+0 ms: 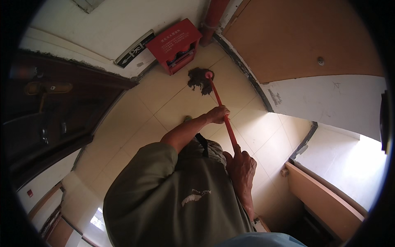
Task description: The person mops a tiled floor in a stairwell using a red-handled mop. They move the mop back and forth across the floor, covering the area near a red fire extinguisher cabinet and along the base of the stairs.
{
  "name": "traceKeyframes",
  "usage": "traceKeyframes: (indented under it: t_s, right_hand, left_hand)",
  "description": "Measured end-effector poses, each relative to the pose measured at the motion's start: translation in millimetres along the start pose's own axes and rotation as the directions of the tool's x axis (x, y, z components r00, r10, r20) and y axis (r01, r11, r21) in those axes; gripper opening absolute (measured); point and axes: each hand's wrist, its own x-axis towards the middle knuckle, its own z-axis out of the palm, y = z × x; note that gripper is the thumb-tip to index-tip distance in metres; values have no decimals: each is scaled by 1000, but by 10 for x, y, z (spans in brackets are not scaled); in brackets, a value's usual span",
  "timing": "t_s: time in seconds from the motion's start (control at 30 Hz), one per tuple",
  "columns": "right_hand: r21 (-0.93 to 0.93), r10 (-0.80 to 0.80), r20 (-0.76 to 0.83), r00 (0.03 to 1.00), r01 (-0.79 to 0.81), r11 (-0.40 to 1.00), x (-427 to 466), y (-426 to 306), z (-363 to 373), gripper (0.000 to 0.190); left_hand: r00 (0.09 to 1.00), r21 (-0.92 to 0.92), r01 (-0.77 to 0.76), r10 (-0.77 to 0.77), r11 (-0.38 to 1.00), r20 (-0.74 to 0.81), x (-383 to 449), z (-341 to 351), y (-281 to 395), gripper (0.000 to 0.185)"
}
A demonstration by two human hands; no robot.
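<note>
My left hand [218,115] is wrapped around the middle of the red mop handle [217,94]. Higher up, my right hand [242,165] grips the same handle near its top end, which is partly hidden by the fingers. The handle slants away from me to a round red socket on the dark, stringy mop head [199,81]. Its strands lie spread on the beige tiled floor [172,98], a short way from the red fire extinguisher box [174,38]. The tip of a shoe [188,118] shows beyond my left forearm.
A red pipe [213,20] rises in the corner beside the box. An exit sign [135,48] is on the wall low down. A dark door [55,114] stands left, a brown door [302,40] at upper right. A wooden panel [324,197] juts out at lower right.
</note>
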Motion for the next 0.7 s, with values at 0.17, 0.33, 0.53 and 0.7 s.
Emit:
traceKeyframes:
  t_s: [0.17, 0.33, 0.53, 0.7]
  right_hand:
    - [-53, 15, 60, 998, -12, 999, -23, -28, -74, 46]
    - [-62, -5, 64, 998, 9, 998, -8, -25, -47, 47]
    - [-55, 20, 55, 998, -17, 998, -3, -34, 0, 46]
    - [-59, -3, 38, 999, 5, 998, -24, -32, 13, 45]
  left_hand:
    - [999, -24, -34, 33, 999, -26, 41, 30, 75, 33]
    - [1000, -21, 8, -8, 1000, 22, 14, -4, 39, 33]
    - [1000, -34, 31, -31, 999, 2, -12, 30, 19, 33]
    - [998, -71, 32, -36, 997, -51, -20, 67, -4, 36]
